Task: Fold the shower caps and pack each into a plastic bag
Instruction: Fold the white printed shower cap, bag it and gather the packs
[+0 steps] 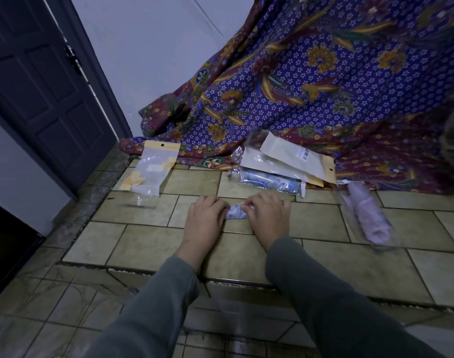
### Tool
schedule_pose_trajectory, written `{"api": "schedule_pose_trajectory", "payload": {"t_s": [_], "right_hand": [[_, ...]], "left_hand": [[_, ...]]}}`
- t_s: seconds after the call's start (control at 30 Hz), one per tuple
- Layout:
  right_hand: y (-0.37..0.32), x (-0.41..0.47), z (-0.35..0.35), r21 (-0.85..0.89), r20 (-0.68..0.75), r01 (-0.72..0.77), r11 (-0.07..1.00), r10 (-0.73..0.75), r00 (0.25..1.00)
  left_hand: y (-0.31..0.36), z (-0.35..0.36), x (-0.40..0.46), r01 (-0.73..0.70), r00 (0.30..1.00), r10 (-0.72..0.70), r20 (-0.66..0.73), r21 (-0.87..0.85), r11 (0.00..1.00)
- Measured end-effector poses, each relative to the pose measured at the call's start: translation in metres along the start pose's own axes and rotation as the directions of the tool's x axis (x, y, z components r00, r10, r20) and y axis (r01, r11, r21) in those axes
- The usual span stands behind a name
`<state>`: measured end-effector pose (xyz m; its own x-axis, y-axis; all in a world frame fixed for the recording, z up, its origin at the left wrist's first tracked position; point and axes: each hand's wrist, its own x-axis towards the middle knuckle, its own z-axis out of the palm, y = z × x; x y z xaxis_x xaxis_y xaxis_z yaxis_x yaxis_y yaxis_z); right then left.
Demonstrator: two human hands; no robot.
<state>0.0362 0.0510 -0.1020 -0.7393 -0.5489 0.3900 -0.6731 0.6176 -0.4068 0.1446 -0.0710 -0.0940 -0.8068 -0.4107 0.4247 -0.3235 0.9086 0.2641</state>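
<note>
Left hand [204,215] and right hand [268,215] press a rolled shower cap [235,212] onto the tiled floor [148,244]. Fingers curled, gripping its ends.

Both hands press a small folded shower cap [235,212] on the tiled floor [148,244], left grip [204,218] and right grip [268,215] at its ends; a seemingly filled plastic bag [366,215] lies right of the right grip.

Long grey-green sleeves [153,306], bare hands
</note>
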Motion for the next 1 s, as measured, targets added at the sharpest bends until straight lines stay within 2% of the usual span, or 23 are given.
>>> {"api": "schedule_pose_trajectory", "payload": {"t_s": [0.1,0.27,0.43,0.7,0.87,1.0], "right_hand": [[0.002,-0.004,0.002,-0.026,0.017,0.024,0.999,-0.024,1.000],[0.010,-0.008,0.003,-0.044,0.075,0.071,0.996,-0.068,0.995],[0.003,0.001,-0.002,-0.082,0.177,0.032,0.996,-0.017,0.984],[0.007,-0.005,-0.003,-0.084,0.185,0.032,0.996,-0.016,0.983],[0.011,-0.004,-0.011,-0.049,0.201,0.088,0.995,-0.076,0.977],[0.012,-0.007,-0.013,-0.054,0.194,0.082,0.995,-0.070,0.978]], "left_hand": [[-0.009,0.003,-0.002,-0.021,0.999,0.023,0.034,-0.062,0.998],[-0.018,0.008,-0.002,0.043,0.995,-0.027,0.098,-0.164,0.986],[-0.016,0.005,0.007,-0.056,0.994,0.058,0.090,-0.027,0.998],[-0.004,0.005,-0.006,0.003,0.986,-0.012,0.167,0.056,0.998],[-0.002,-0.001,-0.001,0.058,0.971,-0.054,0.233,-0.011,0.998],[-0.005,-0.002,0.001,0.020,0.963,-0.031,0.268,0.046,0.999]]}}
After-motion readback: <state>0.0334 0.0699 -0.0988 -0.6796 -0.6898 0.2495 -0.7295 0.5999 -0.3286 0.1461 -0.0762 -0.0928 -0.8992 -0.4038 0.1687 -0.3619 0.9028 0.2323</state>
